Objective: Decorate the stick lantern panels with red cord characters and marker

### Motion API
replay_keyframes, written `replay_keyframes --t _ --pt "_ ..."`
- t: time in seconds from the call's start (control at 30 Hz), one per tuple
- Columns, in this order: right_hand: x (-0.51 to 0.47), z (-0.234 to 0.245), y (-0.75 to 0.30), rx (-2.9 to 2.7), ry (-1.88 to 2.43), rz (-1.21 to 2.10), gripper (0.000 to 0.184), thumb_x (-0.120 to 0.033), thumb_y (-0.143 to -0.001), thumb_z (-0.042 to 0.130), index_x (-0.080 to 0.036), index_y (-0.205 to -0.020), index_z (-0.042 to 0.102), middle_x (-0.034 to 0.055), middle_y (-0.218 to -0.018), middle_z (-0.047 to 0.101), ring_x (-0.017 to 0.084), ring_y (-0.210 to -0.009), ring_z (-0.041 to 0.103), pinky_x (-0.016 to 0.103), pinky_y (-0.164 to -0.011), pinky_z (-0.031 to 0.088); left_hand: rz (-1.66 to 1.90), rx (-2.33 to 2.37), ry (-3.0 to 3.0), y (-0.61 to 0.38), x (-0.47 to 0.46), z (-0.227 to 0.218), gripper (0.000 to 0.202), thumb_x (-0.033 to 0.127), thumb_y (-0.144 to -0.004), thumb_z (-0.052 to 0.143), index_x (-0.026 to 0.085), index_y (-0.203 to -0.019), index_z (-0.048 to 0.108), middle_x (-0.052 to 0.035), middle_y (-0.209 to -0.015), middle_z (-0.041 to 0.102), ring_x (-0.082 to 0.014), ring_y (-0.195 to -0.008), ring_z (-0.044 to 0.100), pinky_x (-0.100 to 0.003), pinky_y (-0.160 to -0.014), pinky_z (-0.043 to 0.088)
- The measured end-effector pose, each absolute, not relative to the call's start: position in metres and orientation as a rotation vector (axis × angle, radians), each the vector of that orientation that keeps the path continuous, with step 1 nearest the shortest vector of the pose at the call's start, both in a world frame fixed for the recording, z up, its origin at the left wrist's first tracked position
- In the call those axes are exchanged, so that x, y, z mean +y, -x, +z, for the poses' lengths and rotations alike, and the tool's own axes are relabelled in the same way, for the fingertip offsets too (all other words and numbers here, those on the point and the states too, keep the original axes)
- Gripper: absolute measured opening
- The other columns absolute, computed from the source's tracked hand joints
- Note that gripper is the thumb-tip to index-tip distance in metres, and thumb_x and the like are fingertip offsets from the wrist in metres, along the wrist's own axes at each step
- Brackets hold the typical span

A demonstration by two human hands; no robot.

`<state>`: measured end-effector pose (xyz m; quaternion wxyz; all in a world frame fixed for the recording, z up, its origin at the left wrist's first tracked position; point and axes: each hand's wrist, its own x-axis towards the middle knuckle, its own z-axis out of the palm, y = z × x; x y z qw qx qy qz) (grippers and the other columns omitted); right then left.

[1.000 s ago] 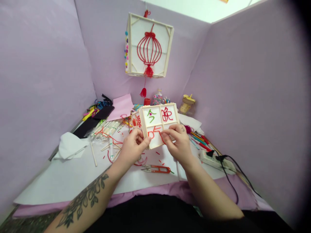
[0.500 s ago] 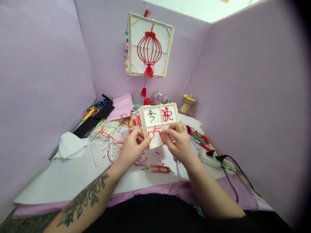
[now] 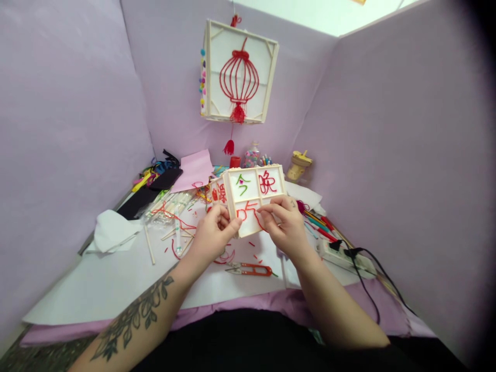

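I hold a small box lantern [image 3: 251, 188] of wooden sticks and white panels above the table. Its panels carry characters in green and red cord. My left hand [image 3: 211, 235] grips the lantern's lower left corner, thumb on the front face. My right hand [image 3: 284, 227] pinches a red cord [image 3: 253, 213] against the lower panel, fingertips pressed together on it. Both hands are closed.
Red thread snips [image 3: 250, 269] lie on the white sheet [image 3: 116, 279] just below my hands. Loose sticks and red cord scraps [image 3: 172, 227] are at the left, pens and a power strip [image 3: 343, 256] with black cable at the right. A larger lantern [image 3: 238, 72] hangs at the back.
My right hand's fingers have shifted slightly left along the red cord on the lower panel. The lantern and left hand have stayed in place.
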<state>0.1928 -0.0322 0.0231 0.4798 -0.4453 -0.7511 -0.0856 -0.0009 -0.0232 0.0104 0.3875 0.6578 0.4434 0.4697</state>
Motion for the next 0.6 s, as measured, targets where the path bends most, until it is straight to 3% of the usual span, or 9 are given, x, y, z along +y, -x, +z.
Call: replay_keyframes --t 0.6 --pt "-0.0329 0.0221 -0.1953 -1.865 1.071 -0.227 0.015 -0.021 -0.088 0.055 -0.021 -0.08 0.067 0.0037 -0.08 0.054 0.019 -0.078 0.05 0.037 -0.076 0.04 1.191 1.143 -1.67 0.0006 -0.0236 0.0111 0.027 0.04 -0.078 0.064 0.02 -0.074 0.047 0.0055 -0.057 0.054 -0.0103 -0.051 0.05 -0.022 -0.05 0.037"
